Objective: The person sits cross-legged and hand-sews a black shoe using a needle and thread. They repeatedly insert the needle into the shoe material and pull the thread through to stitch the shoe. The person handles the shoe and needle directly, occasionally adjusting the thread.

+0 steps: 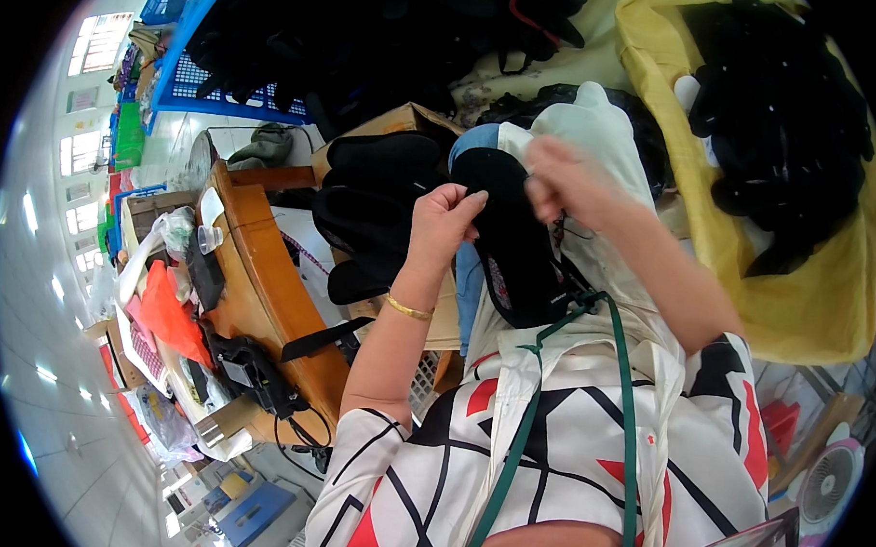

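Observation:
A black cloth shoe (517,267) lies across my lap, with a bit of patterned lining showing along its side. At its upper left edge is my left hand (450,214), thumb and forefinger pinched together. Whatever sits between those fingertips is too small to make out. My right hand (562,181) is raised over the shoe's right side, smeared by motion, so its fingers do not read clearly. To the left, several similar black shoes (377,214) are stacked on a cardboard box (416,118). Pale cloth (592,134) covers my knees.
A wooden table (264,287) on the left carries a black device (251,371) with cables and a red-orange bag (174,313). A blue crate (189,89) stands beyond, near a dark pile. On the right, yellow cloth (793,320) holds black pieces; a fan (829,480) stands lower right.

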Demonstrator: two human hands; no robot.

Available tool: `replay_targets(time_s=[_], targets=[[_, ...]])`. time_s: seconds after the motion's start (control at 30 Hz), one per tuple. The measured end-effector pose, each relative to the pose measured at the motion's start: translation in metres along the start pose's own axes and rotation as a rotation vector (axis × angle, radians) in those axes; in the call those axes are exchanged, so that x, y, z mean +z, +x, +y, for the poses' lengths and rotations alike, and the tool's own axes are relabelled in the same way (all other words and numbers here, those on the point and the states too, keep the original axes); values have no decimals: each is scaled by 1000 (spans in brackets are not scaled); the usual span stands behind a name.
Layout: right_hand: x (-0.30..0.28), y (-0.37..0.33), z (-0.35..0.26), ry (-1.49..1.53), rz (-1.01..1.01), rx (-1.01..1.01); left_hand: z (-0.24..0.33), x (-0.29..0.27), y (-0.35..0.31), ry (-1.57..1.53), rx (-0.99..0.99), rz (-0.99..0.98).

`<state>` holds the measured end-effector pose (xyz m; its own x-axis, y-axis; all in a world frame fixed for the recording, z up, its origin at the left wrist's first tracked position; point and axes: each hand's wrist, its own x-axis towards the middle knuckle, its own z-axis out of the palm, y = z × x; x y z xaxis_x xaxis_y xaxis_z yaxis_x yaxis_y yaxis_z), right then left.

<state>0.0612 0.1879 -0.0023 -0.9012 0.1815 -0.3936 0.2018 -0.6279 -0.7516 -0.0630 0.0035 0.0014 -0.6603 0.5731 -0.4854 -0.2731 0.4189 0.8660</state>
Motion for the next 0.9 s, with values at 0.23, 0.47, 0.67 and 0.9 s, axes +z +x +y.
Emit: replay_targets(time_s=[0.23,0.47,0.67,0.9], targets=[[-200,-68,-78,731,887,-755,-2,-1,1,23,27,-11],[-117,-46,-33,-227,872,-737,-3,1,0,253,138,34],[-32,-13,24,-1307,178,-730,11,11,-23,1211,946,248],[-18,17,12,-1272,385,-835,3,16,-35,1087,793,204]])
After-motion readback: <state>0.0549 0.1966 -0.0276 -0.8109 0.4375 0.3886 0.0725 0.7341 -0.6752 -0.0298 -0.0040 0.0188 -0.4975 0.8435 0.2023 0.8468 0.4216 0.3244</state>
